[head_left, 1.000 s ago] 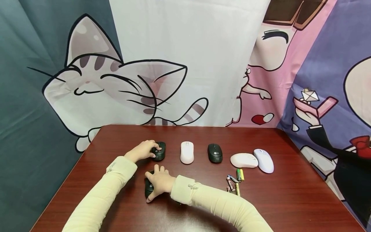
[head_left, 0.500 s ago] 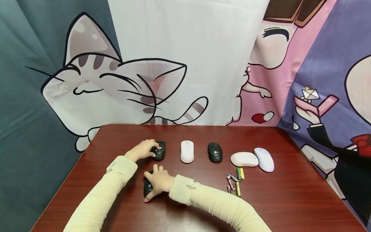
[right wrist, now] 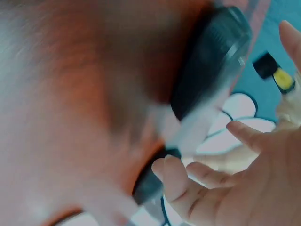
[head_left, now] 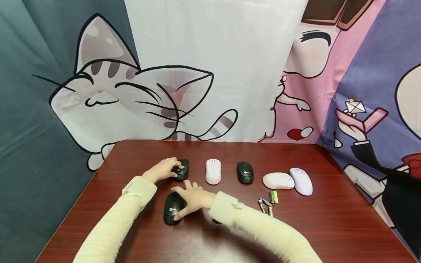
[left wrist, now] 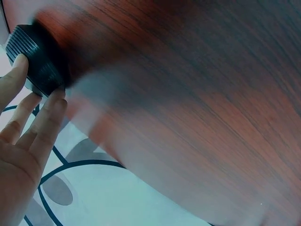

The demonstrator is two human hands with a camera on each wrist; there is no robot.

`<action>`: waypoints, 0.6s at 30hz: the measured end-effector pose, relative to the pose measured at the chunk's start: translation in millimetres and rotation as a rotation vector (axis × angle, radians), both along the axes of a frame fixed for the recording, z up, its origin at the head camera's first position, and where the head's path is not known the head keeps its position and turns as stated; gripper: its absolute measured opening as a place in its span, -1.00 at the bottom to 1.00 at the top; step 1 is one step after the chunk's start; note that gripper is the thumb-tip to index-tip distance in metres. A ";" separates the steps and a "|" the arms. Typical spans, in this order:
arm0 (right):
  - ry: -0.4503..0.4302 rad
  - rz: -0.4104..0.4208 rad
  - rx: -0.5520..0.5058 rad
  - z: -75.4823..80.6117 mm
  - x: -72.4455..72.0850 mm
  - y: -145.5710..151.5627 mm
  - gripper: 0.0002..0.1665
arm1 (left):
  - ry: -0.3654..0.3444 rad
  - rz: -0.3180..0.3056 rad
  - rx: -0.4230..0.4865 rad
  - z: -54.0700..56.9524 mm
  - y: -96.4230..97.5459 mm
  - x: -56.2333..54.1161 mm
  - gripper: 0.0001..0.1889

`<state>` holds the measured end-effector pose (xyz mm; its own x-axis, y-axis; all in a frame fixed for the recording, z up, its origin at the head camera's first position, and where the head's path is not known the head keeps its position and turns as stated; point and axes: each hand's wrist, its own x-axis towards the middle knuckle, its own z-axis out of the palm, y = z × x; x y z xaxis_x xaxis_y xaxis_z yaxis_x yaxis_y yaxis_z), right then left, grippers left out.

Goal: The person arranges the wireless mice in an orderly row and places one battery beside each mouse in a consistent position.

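In the head view my left hand (head_left: 162, 170) holds a black computer mouse (head_left: 185, 170) at the back left of the table. The left wrist view shows the thumb on the ribbed side of that black mouse (left wrist: 40, 59) and the fingertips at its other edge. A second black mouse (head_left: 171, 210) lies nearer, its top showing. Just right of it is my right hand (head_left: 195, 199), fingers spread, thumb close over the mouse's front end. In the right wrist view this nearer mouse (right wrist: 214, 59) stands apart from the spread fingers of the right hand (right wrist: 244, 183).
A white mouse (head_left: 213, 171) and another black mouse (head_left: 245, 172) lie along the back of the brown table (head_left: 329, 226). Two more pale mice (head_left: 278, 181) touch at the right. Several small batteries (head_left: 271, 197) lie in front of them. A printed curtain (head_left: 217, 47) hangs behind.
My right hand has lifted off the nearer black mouse and moved right, uncovering its top. The left hand stays on the far black mouse.
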<state>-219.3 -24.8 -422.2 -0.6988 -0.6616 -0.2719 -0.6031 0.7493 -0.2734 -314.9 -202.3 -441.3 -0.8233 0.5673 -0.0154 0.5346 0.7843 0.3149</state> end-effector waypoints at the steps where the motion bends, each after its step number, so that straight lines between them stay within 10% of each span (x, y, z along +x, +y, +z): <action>1: -0.005 0.003 -0.015 3.0 -1.1 6.0 0.06 | -0.001 0.000 -0.001 0.5 0.4 0.0 -0.66; 18: -0.102 -0.042 -0.408 27.4 -8.2 102.1 -0.26 | 0.090 0.023 -0.048 -0.7 4.7 10.5 -0.64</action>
<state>-227.4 77.3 -394.7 -0.7105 -0.7009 -0.0624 -0.5292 0.5907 -0.6092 -304.4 -197.5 -442.1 -0.8356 0.5484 0.0321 0.5404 0.8099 0.2282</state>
